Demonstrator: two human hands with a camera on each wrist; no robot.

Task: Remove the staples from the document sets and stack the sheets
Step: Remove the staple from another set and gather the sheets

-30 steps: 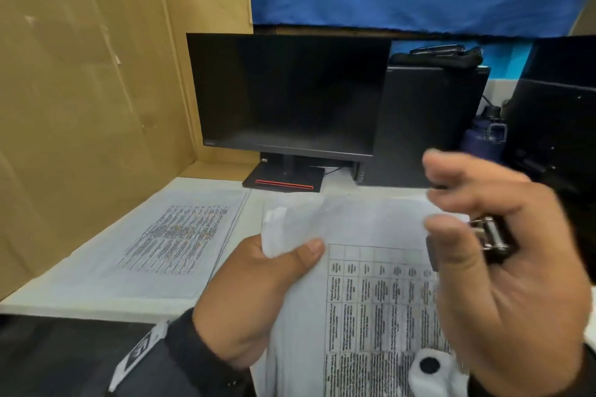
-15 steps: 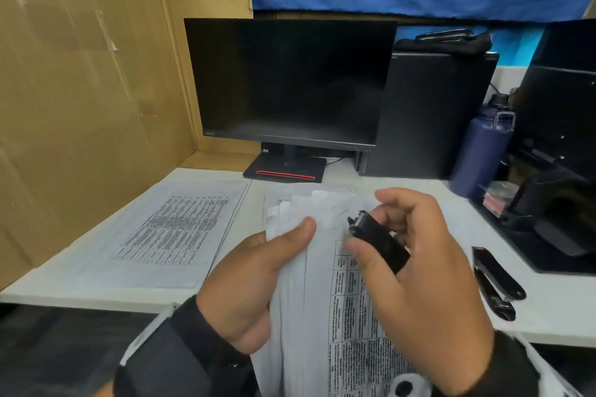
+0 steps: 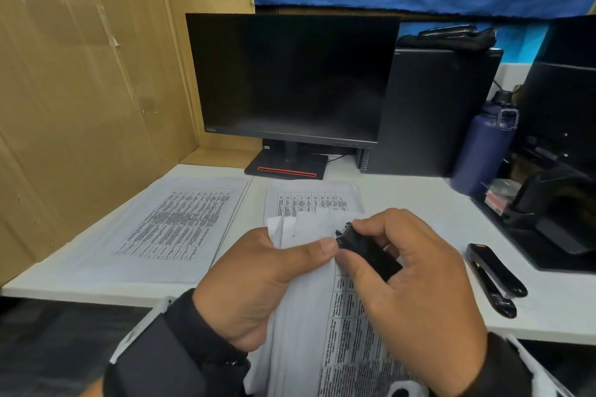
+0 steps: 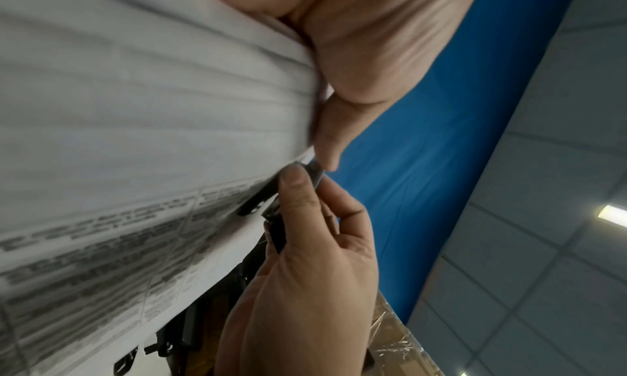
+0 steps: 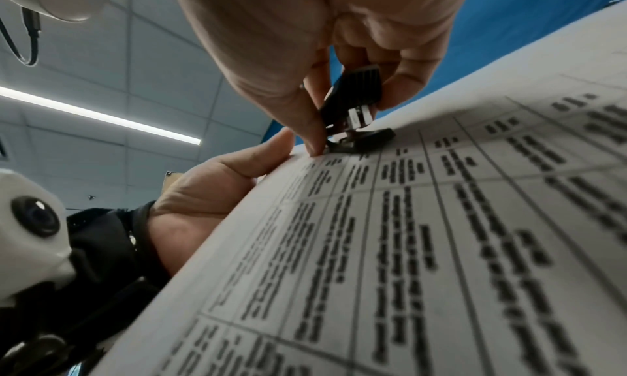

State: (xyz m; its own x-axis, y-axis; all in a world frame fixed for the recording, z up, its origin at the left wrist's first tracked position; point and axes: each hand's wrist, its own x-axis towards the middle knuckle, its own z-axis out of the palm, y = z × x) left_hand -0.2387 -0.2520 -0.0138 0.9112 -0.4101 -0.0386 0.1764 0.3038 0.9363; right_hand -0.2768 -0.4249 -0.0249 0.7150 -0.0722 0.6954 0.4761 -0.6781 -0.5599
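The person holds a stapled document set (image 3: 325, 316) up off the table (image 3: 403, 200), near their chest, top corner lifted toward them, probably so the stapled corner sits where both hands can work it. The left hand (image 3: 258, 287) clasps the set from the left, its fingers hidden behind the paper, its thumb lying flat across the front just below the corner; that looks meant to keep the sheets taut and stop them buckling under the tool. The right hand (image 3: 409, 293) comes in from the right, wrist low, fingers curled, its grip closed around a black staple remover (image 3: 366, 246), thumb on one side and fingertips on the other. In the right wrist view the remover's metal jaws sit right on the page's top corner, touching the paper beside the left thumb tip; the staple itself is too small to make out, so I cannot tell whether it is caught yet.

On the table, to the far left, a stack of loose sheets (image 3: 180, 226) lies flat, presumably those already freed. Another printed set (image 3: 309, 200) lies just beyond the hands, likely waiting its turn. A black stapler (image 3: 493, 277) rests to the right, well apart from the work.
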